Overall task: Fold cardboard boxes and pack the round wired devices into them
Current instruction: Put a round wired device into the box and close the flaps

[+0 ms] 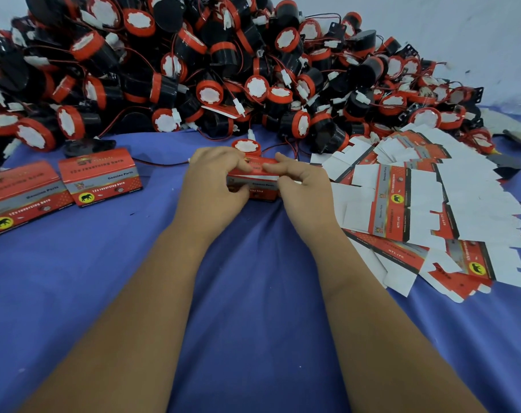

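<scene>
the red cardboard box [254, 181] lies on the blue cloth [253, 293], long axis running left to right, printed side facing the camera; left hand [214, 186] and right hand [305, 186] both curl round its ends, gripping it — glossy round red-and-black wired devices [193, 70] heaped behind; flat box blanks [417, 204] at right.

Horn pile [193, 70] behind, flats [417, 210] rt.
</scene>
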A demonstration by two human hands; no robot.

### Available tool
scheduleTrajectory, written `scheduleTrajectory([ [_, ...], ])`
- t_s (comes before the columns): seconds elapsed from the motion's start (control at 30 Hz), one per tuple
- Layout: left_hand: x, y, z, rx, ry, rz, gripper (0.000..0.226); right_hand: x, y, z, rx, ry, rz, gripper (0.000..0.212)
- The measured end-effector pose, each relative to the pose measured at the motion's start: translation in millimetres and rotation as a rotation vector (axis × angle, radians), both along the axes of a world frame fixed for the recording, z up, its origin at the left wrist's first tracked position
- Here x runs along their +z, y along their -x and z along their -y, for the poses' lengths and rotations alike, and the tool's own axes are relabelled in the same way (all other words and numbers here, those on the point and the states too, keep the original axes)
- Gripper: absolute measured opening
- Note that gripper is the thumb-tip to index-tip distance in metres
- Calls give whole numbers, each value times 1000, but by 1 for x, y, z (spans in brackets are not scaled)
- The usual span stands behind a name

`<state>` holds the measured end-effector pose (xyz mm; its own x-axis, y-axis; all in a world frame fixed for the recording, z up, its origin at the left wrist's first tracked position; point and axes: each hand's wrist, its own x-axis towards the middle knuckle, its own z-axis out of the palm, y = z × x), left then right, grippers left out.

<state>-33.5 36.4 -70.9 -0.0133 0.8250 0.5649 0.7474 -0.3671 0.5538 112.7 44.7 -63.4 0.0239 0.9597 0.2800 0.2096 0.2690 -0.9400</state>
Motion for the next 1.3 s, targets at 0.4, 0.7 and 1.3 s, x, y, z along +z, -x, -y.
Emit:
scheduleTrajectory([
  [0.4,2,-11,2,126,39,-7,8,-8,4,-10,-88,-93,295,33],
  [0.7,-3,-5,3,71,81,25,39,-10,-4,-8,4,81,182,58],
  [1.3,3,0,0,-17,157,813,31,-12,0,-7,-93,45,279,58],
])
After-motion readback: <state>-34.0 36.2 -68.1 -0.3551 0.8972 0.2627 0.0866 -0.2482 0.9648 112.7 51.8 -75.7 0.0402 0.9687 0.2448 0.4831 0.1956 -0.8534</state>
